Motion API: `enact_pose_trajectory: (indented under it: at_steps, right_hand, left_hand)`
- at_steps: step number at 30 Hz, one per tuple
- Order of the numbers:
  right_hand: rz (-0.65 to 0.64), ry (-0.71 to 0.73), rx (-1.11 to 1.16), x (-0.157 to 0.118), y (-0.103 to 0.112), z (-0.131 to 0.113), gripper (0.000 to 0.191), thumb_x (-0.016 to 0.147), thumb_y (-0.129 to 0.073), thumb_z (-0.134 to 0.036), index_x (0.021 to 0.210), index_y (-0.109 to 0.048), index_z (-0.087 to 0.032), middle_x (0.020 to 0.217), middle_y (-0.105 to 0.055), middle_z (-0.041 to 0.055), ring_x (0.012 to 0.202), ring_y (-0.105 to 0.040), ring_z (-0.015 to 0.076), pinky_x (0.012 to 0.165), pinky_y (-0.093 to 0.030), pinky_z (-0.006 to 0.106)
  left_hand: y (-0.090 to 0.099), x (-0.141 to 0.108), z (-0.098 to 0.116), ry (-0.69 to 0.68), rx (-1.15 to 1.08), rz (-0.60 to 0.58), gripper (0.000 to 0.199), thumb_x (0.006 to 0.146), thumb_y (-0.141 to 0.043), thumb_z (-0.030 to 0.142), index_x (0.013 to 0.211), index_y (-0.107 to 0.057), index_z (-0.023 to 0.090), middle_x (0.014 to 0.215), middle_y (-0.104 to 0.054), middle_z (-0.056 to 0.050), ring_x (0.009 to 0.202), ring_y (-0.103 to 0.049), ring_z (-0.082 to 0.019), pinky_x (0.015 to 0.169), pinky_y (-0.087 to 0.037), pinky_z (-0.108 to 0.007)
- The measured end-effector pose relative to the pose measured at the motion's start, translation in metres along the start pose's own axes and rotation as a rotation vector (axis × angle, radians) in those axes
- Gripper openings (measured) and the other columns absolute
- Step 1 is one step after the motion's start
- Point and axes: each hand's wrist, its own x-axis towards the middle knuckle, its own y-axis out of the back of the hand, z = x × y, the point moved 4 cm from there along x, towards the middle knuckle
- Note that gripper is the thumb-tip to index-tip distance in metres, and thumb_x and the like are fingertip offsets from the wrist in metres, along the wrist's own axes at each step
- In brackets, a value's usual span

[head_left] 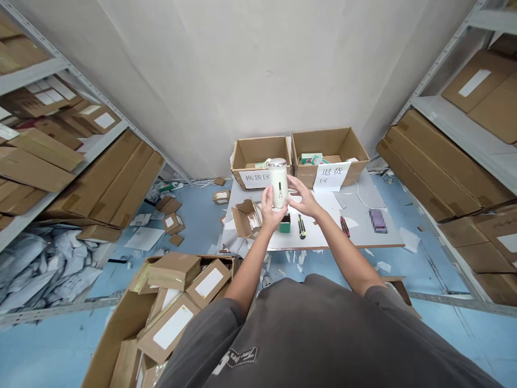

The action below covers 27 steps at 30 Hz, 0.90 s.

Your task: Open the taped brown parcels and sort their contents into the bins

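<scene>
A white cylindrical cup [279, 186] with a silver lid stands upright between my hands, above the white table [374, 237]. My left hand [271, 209] is wrapped round its lower left side. My right hand [302, 197] has its fingers bent against the cup's right side. Beneath them a small green box [285, 223] with a dark opening sits on the table. An opened cardboard box [244, 218] lies to the left. Just right of the green box is a black and yellow cutter [301, 227].
Two labelled cartons [262, 148] [350, 141] stand at the table's back. A red tool [344, 227] and a blurred purple item [378, 221] lie on the right. A large carton of parcels [133, 307] is at lower left; shelves flank both sides.
</scene>
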Motion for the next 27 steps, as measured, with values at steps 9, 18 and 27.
enact_pose_trajectory:
  at_steps: [9,18,27]
  right_hand:
    - [-0.091,0.052,-0.058,-0.016,-0.015,0.009,0.115,0.092,-0.077,-0.039,0.182,-0.007,-0.036,0.186,-0.020,0.0108,0.163,-0.040,0.0370,0.116,-0.059,0.049]
    - [0.200,0.140,-0.199,-0.024,-0.028,0.020,0.102,0.099,-0.075,-0.041,0.182,-0.017,-0.035,0.184,-0.026,0.0121,0.165,-0.039,0.0373,0.123,-0.054,0.054]
    - [0.183,0.193,-0.323,-0.021,-0.018,0.017,0.106,0.103,-0.070,-0.055,0.183,-0.005,-0.030,0.182,-0.028,0.0185,0.161,-0.044,0.0403,0.116,-0.060,0.055]
  left_hand:
    - [0.008,0.004,0.010,0.011,-0.115,-0.108,0.105,0.100,-0.075,0.045,0.181,-0.009,0.036,0.180,-0.028,-0.012,0.161,-0.045,-0.035,0.121,-0.056,-0.042]
    - [0.014,0.016,0.036,-0.036,-0.138,-0.036,0.109,0.090,-0.085,0.053,0.178,-0.024,0.032,0.168,-0.045,-0.017,0.154,-0.051,-0.036,0.121,-0.054,-0.050]
    - [0.013,0.019,0.046,-0.066,-0.302,-0.048,0.095,0.098,-0.076,0.056,0.176,-0.028,0.030,0.164,-0.050,-0.017,0.150,-0.056,-0.033,0.120,-0.054,-0.047]
